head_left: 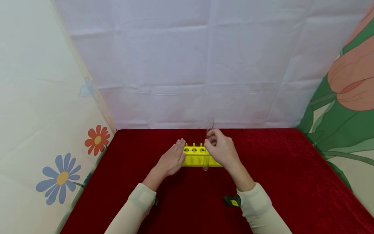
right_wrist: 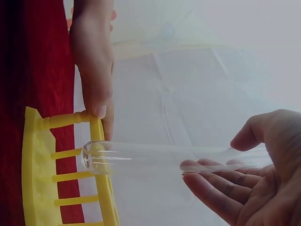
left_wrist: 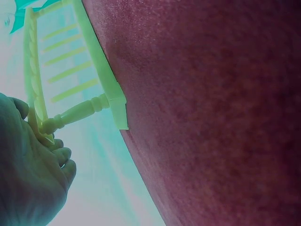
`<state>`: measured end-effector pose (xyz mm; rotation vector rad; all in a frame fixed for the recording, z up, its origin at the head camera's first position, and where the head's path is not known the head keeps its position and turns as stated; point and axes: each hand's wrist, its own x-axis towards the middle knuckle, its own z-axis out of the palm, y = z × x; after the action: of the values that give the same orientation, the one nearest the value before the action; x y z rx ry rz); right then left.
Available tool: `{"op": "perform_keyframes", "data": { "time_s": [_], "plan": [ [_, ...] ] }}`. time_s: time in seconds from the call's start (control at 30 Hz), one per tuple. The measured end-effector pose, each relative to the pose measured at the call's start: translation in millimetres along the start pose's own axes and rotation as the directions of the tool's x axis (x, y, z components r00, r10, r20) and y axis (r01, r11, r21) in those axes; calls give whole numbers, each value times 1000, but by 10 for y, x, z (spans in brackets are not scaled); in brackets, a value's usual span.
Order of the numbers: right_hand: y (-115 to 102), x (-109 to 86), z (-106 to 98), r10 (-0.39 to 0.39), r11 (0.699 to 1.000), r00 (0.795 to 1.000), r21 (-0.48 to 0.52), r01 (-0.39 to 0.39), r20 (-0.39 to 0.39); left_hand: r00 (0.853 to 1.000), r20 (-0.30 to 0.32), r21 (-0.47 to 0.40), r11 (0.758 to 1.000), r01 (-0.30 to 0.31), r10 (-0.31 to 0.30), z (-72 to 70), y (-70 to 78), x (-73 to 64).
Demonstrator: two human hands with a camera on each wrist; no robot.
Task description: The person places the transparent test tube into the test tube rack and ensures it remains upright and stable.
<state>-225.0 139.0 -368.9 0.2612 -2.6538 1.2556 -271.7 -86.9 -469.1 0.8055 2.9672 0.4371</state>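
Observation:
A yellow test tube rack [head_left: 193, 159] stands on the red cloth, with a row of round holes in its top bar and short pegs along the back. My left hand [head_left: 171, 158] holds its left end, thumb on the near side and fingers stretched toward the far side. In the left wrist view the corner of the rack's top bar [left_wrist: 35, 117] lies between thumb and fingers. A clear glass test tube [right_wrist: 131, 157] is pinched by my right hand [head_left: 222, 148] around its upper part. Nearly upright, its rounded bottom overlaps the rack's front in the head view.
Red velvety cloth [head_left: 277, 169] covers the table. Behind it hangs a creased white sheet [head_left: 163, 65], with flower-printed panels [head_left: 62, 178] at both sides. A dark object with a yellow mark [head_left: 232, 201] shows beside the right sleeve.

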Motion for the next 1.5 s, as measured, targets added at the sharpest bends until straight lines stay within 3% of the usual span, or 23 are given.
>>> {"op": "perform_keyframes", "data": {
  "time_s": [1.5],
  "plan": [
    [-132, 102, 67, -56, 995, 998, 80, 57, -6, 1000, -21, -1, 1000, 11, -11, 2, 21, -6]
  ]
}}
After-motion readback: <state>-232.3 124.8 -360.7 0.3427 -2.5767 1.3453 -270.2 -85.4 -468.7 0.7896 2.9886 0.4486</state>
